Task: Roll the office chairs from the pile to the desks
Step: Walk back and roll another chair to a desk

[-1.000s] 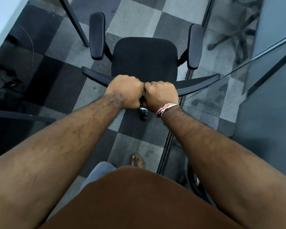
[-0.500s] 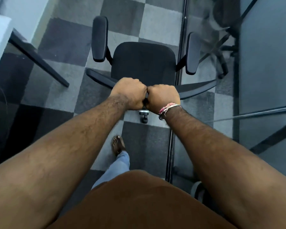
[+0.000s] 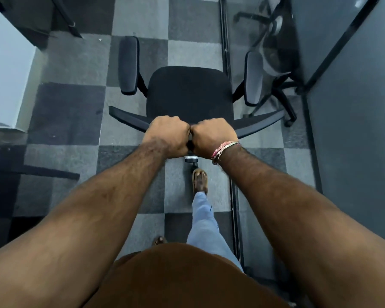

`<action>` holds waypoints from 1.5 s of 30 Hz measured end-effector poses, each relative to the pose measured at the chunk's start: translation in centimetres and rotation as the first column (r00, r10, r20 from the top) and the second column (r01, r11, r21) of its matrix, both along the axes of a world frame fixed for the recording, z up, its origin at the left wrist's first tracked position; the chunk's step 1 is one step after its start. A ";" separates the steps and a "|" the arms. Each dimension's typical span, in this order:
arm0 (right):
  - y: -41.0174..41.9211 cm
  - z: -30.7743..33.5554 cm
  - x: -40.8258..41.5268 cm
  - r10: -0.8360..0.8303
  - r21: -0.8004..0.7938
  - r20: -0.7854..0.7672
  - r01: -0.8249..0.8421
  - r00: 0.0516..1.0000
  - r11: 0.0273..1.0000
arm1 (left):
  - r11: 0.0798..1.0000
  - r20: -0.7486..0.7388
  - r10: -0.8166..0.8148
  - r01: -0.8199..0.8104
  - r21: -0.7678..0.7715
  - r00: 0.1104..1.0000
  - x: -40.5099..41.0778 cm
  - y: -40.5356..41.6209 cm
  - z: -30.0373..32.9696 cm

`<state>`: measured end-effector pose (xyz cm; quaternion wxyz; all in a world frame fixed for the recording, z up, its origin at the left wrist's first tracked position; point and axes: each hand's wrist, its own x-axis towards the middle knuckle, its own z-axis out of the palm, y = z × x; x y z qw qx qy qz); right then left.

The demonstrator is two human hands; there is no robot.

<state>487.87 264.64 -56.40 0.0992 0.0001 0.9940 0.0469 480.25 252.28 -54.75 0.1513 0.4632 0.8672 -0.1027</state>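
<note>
Both fists, left hand [image 3: 167,137] and right hand [image 3: 213,138], clamped side by side on the black fabric office chair [image 3: 189,94] backrest top, probably touching knuckles.

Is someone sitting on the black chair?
No, the seat of the black chair is bare, and the left hand and right hand grip its backrest from behind.

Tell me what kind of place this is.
Most likely an office: an office chair on checkered carpet tiles, a glass partition alongside, and a desk edge at left.
</note>
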 end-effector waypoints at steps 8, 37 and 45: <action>10.5 0.2 -13.8 0.047 -0.041 0.009 -0.047 0.999 0.998 | 0.997 0.001 0.068 -0.068 -0.032 0.998 -13.2 10.4 0.2; 35.8 0.3 -62.7 0.048 0.015 0.033 -0.049 0.998 0.999 | 0.999 0.037 0.042 -0.042 -0.003 0.998 -62.2 35.3 0.5; 44.2 -0.1 -77.9 0.210 0.004 -0.042 -0.210 0.977 0.978 | 0.986 0.019 0.165 -0.165 0.023 0.986 -76.2 42.9 -0.3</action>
